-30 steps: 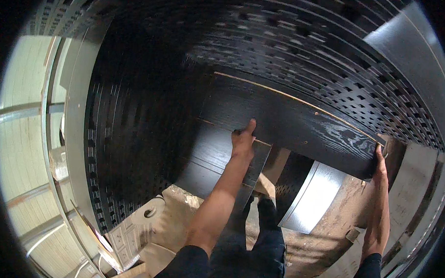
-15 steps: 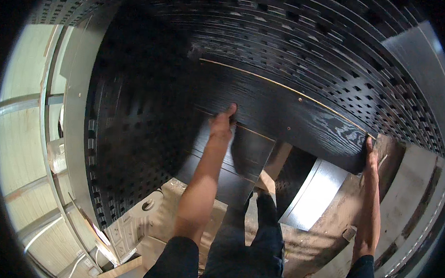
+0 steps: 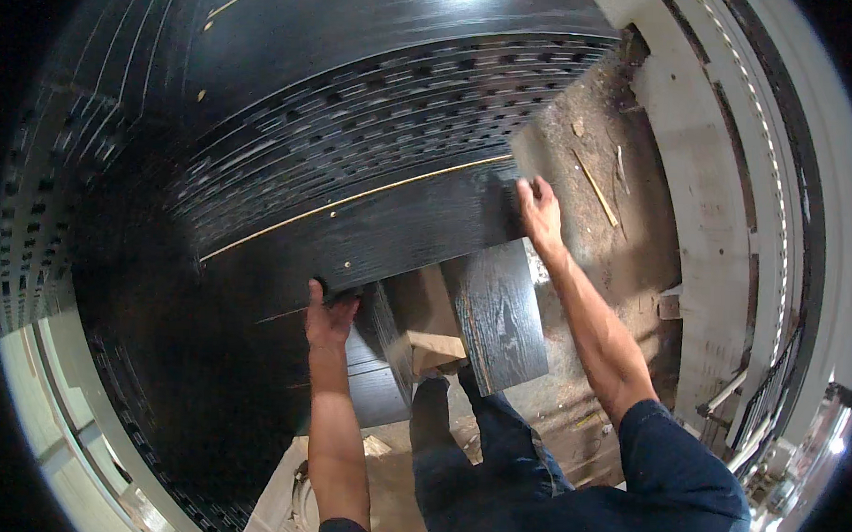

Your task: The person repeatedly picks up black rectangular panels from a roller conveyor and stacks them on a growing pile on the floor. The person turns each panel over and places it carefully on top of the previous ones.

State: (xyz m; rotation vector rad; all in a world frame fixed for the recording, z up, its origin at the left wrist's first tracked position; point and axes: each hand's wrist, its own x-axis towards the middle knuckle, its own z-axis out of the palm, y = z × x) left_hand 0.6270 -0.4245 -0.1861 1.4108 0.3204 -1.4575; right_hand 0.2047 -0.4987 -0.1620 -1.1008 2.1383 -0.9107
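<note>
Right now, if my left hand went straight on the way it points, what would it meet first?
Probably the long black board just ahead of your left hand, though they may already touch.

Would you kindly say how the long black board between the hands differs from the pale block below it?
The long board is black; the pale block is light tan. The board is longer than the block. The board has small pale spots; none show on the block. Both are straight-edged.

Slats (image 3: 403, 110) block the way beyond the board (image 3: 399, 218); room opens over the floor (image 3: 627, 282) beside the right hand (image 3: 540, 217).
</note>
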